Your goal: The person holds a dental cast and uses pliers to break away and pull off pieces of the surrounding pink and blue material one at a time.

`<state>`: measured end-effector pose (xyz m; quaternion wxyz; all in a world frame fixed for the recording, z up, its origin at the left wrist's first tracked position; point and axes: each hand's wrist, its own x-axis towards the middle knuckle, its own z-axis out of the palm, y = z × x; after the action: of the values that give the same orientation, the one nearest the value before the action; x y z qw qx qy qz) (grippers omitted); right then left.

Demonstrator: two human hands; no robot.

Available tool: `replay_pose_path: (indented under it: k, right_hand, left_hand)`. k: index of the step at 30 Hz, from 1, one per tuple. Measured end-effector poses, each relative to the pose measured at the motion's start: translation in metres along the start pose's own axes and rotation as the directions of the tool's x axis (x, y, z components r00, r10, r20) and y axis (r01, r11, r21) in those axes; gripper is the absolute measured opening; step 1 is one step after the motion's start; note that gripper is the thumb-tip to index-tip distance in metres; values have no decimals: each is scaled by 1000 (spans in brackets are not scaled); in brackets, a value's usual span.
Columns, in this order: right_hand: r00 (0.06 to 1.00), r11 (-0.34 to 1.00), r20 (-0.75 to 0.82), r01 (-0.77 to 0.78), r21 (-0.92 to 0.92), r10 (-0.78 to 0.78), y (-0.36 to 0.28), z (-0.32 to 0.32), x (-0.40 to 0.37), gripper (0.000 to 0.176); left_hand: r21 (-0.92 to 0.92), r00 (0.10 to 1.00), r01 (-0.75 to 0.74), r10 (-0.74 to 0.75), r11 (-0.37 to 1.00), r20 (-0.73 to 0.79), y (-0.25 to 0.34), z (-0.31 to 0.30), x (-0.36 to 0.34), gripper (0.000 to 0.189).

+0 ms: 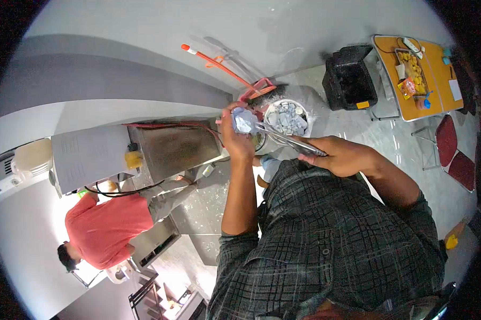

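My left hand (pixel 236 140) is closed around a pale bluish, crumpled-looking lump (pixel 244 121), raised in front of my body. In my right hand (pixel 346 156) is a pair of metal tongs (pixel 293 142), pointing left. Their tips reach right up to the lump, overlapping its edge in this view. Just beyond the tongs stands a round white bucket (pixel 310 120), filled with many pale grey-white lumps (pixel 287 118). The tongs pass over its near rim in this view.
A person in a red shirt (pixel 110 224) is by the metal counter (pixel 179 149) at left. Behind the bucket are an orange-handled broom (pixel 224 68) and a pink dustpan (pixel 257 90). A black bin (pixel 351 80), a yellow table (pixel 435 74) and red chairs (pixel 447 140) stand to the right.
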<state>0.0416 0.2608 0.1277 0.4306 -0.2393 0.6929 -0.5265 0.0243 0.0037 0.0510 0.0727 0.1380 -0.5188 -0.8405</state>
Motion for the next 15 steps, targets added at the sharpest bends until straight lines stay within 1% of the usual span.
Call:
replay_pose_path:
  k: [1, 2, 3, 4, 5, 6, 7, 8, 9, 10, 11, 12, 13, 15]
  right_hand:
    - [1000, 1000, 1, 2, 2, -2, 0, -1, 2, 49]
    - [997, 999, 65, 36, 11, -36, 1, -3, 5, 49]
    - [989, 997, 126, 68, 22, -71, 2, -4, 8, 49]
    - [989, 997, 126, 71, 24, -74, 7, -5, 12, 49]
    - [984, 996, 180, 1, 84, -16, 15, -5, 16, 49]
    - [971, 987, 237, -73, 140, 38, 17, -5, 19, 49]
    - [971, 987, 237, -72, 140, 37, 16, -6, 19, 49]
    - [963, 944, 253, -162, 286, 88, 12, -6, 20, 53]
    - [951, 872, 277, -247, 423, 135, 6, -6, 20, 57]
    - [951, 871, 279, -248, 423, 135, -1, -8, 19, 57]
    - [939, 760, 306, -312, 571, 155, -9, -10, 19, 54]
    - [926, 618, 337, -366, 696, 170, -13, -11, 19, 52]
    - [915, 620, 373, -385, 684, 156, 2, -12, 25, 53]
    - [909, 598, 386, -398, 696, 156, -1, -15, 28, 53]
  left_hand:
    - [-5, 999, -35, 35, 999, 8, 1, 2, 1, 47]
    - [-12, 997, -71, 71, 997, 17, 1, 4, 2, 51]
    - [-9, 997, -72, 72, 997, 18, 1, 6, 2, 51]
    - [-17, 993, -118, 118, 993, 1, 0, 9, 2, 50]
    - [-25, 986, -164, 163, 986, -16, -1, 11, 2, 50]
    - [-23, 986, -164, 164, 986, -17, 0, 13, 2, 50]
    - [8, 976, -219, 219, 976, 9, 1, 15, 1, 49]
    - [37, 962, -273, 271, 961, 36, 1, 16, 0, 48]
    - [38, 962, -272, 271, 962, 34, -1, 13, 1, 48]
    - [49, 944, -325, 322, 944, 68, -4, 9, 3, 47]
    - [58, 923, -379, 372, 924, 103, -7, 5, 5, 46]
    - [59, 923, -378, 371, 924, 102, -5, 6, 4, 46]
    - [81, 913, -403, 395, 912, 100, -4, 8, 4, 47]
    - [104, 903, -427, 418, 898, 99, -3, 14, 2, 47]
